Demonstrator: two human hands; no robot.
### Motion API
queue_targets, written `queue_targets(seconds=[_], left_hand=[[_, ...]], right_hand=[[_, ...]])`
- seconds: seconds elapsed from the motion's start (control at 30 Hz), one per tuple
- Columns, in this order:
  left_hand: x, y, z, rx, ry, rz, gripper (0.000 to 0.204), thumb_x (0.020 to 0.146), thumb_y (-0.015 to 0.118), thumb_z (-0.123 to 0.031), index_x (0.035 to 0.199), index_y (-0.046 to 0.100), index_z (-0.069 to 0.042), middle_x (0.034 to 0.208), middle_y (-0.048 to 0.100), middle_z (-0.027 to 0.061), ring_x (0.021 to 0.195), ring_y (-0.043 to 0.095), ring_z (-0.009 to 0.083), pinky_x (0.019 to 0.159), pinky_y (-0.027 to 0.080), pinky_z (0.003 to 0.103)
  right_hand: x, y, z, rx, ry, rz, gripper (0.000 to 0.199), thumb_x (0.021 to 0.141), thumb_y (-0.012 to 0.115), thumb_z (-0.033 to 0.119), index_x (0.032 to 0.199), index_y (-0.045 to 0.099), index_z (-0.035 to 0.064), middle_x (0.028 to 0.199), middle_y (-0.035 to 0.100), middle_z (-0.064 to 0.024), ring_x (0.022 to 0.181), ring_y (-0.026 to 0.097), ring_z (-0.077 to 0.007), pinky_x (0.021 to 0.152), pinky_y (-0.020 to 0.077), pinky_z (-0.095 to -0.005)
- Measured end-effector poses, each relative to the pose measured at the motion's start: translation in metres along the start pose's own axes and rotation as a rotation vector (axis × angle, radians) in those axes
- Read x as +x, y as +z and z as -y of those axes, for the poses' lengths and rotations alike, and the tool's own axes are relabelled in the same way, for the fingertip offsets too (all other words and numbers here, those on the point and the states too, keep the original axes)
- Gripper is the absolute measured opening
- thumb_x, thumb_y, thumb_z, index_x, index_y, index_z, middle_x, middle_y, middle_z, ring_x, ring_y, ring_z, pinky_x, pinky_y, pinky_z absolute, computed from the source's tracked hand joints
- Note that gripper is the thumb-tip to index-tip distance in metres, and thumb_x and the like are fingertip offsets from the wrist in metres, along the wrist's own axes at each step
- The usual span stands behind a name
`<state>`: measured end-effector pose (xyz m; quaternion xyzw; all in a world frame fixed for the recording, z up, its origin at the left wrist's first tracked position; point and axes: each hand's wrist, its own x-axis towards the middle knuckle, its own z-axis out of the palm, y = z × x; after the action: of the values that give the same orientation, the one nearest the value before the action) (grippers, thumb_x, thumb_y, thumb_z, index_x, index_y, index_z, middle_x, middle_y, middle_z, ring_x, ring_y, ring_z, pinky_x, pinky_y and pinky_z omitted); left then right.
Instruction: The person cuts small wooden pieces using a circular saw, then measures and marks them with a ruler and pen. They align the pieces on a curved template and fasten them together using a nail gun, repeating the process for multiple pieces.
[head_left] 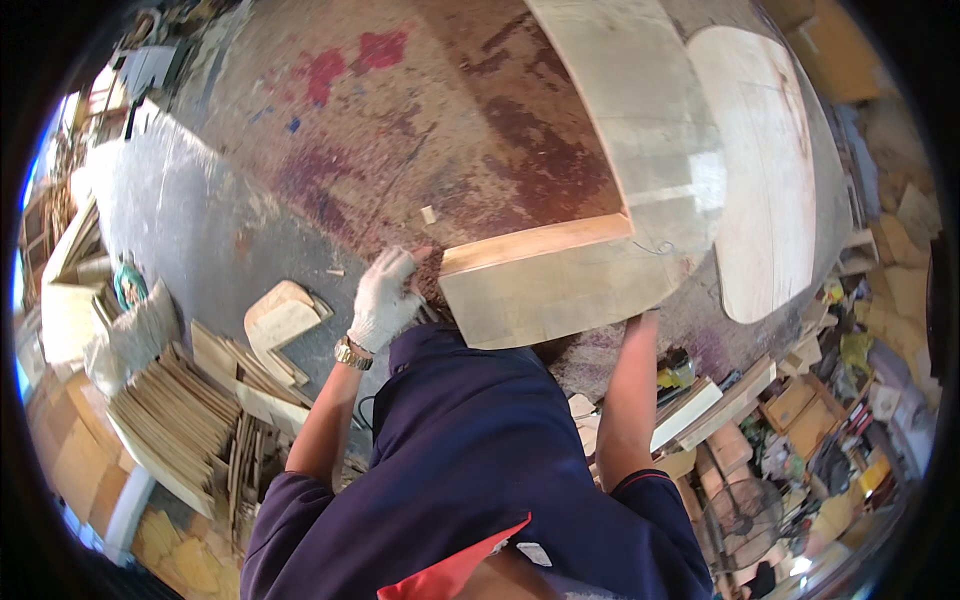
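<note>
A pale L-shaped panel (560, 291) with a light wooden strip (535, 244) along its inner edge lies in front of me, one leg running away from me. My left hand (385, 300), in a white knitted glove with a gold watch at the wrist, is beside the panel's left end. Its fingers are curled, and what they hold, if anything, is unclear. A rough reddish-brown patch (431, 280) shows between this hand and the panel. My bare right hand (645, 321) reaches under the panel's near edge at the right, its fingers hidden beneath it.
The worn work surface (420, 130) has red and purple stains and a small wood chip (429, 215). A rounded pale board (757, 170) lies at the right. Stacked wooden slats (175, 425) and curved pieces (283, 322) are at the left. A fan (742, 515) stands among clutter at lower right.
</note>
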<state>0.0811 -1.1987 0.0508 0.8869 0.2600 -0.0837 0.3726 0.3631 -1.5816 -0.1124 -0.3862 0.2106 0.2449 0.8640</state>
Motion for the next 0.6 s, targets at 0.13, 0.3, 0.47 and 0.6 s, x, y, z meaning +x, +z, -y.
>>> queue_targets(seconds=[0.13, 0.3, 0.47, 0.6], left_hand=[[-0.012, 0.028, 0.016, -0.235, 0.140, -0.018, 0.060, 0.076, 0.071, -0.003, 0.135, 0.066, -0.004, 0.135, 0.067, 0.0170, 0.127, 0.063, 0.0379, 0.107, 0.052, 0.043], [-0.005, 0.057, 0.025, -0.335, 0.240, -0.123, 0.057, 0.071, 0.070, -0.003, 0.128, 0.070, -0.004, 0.130, 0.070, 0.0148, 0.123, 0.065, 0.0345, 0.103, 0.054, 0.042], [-0.012, 0.065, 0.026, -0.294, 0.268, -0.197, 0.045, 0.074, 0.072, -0.005, 0.119, 0.072, -0.007, 0.106, 0.071, 0.0132, 0.107, 0.068, 0.0342, 0.089, 0.057, 0.044], [-0.011, 0.069, 0.024, -0.323, 0.233, -0.244, 0.044, 0.074, 0.072, -0.004, 0.118, 0.073, -0.009, 0.109, 0.073, 0.0123, 0.108, 0.070, 0.0333, 0.089, 0.058, 0.043]], right_hand=[[-0.003, 0.005, 0.011, -0.080, 0.025, 0.006, 0.059, 0.107, 0.047, 0.055, 0.145, 0.051, 0.0109, 0.147, 0.056, -0.0148, 0.133, 0.056, -0.0349, 0.111, 0.0482, -0.0540], [-0.001, 0.011, 0.018, -0.158, 0.064, 0.025, 0.058, 0.107, 0.047, 0.055, 0.145, 0.051, 0.0114, 0.147, 0.056, -0.0148, 0.133, 0.055, -0.0350, 0.111, 0.0482, -0.0545], [0.003, 0.018, 0.023, -0.220, 0.079, 0.056, 0.058, 0.107, 0.047, 0.055, 0.144, 0.052, 0.0118, 0.147, 0.055, -0.0147, 0.134, 0.055, -0.0351, 0.111, 0.0481, -0.0550], [0.002, 0.021, 0.023, -0.244, 0.081, 0.074, 0.057, 0.107, 0.048, 0.055, 0.144, 0.052, 0.0122, 0.147, 0.055, -0.0147, 0.134, 0.055, -0.0352, 0.111, 0.0481, -0.0554]])
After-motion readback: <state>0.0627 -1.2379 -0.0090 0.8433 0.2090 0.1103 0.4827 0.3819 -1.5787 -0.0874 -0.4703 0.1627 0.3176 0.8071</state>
